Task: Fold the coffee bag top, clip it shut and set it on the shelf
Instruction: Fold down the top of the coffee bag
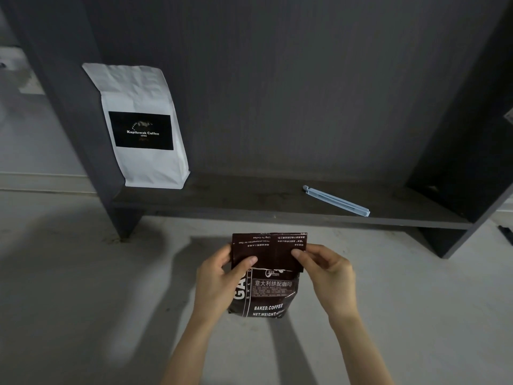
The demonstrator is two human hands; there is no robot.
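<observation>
the main risk is the fold springing open: the person's left hand (219, 284) and right hand (330, 276) each pinch one side of the folded flap, and the clip can only be fetched by letting one side go. with a single hand left on the stiff foil, the flap would likely lift and the crease loosen, so the clip would close on a crooked or half-open top. the bag hangs in the air with nothing under it, so a one-handed grip could also let it tilt or slip toward the floor (83, 273).

the fingers (248, 261) of both hands are clamped on the dark brown coffee bag (266, 290), thumbs on the front of the flap, the other fingers hidden behind it. the bag sits between the two hands, upright, its top turned down toward the viewer so that the print on the flap reads upside down. white lettering on the body reads "baked.coffee". the foil looks crinkled and glossy.

the pale blue bag clip (337, 201) lies on the shelf (249, 198), beyond the fingers and off to their right, well apart from them. a white coffee bag (141, 126) stands further off, beyond and left of the fingers.
</observation>
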